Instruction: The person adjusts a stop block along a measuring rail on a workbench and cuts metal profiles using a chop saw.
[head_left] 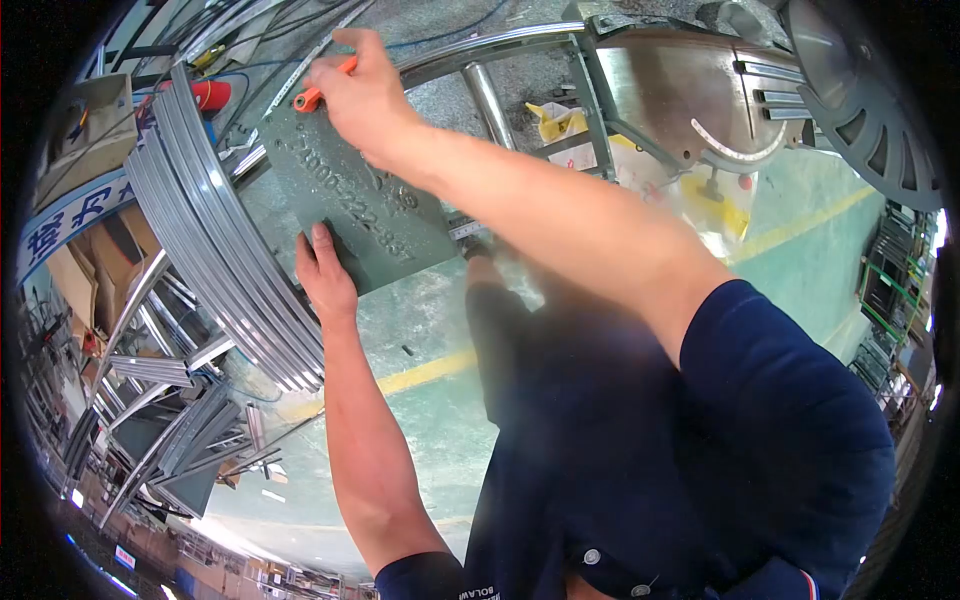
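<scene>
A grey-green flat sheet (385, 235) with raised characters and digits lies on a work surface in front of me. My left hand (328, 280) rests on the sheet's near left part, fingers stretched out and holding nothing. At the sheet's far edge, my right hand (362, 95) is closed around an orange tool (310, 99) with a rounded end; the rest of it is hidden in my fingers. Beside that hand, a pale narrow strip (298, 78) runs away from the sheet. A piece with ruler-like markings (464, 229) shows at the sheet's right edge.
Stacked long metal profiles (215, 230) stand along the left. Loose metal offcuts (190, 440) are heaped lower left. A metal tube (488, 105) and a yellow item (557, 122) lie to the right, before a large metal plate (670, 95). A red cylinder (210, 96) is at upper left.
</scene>
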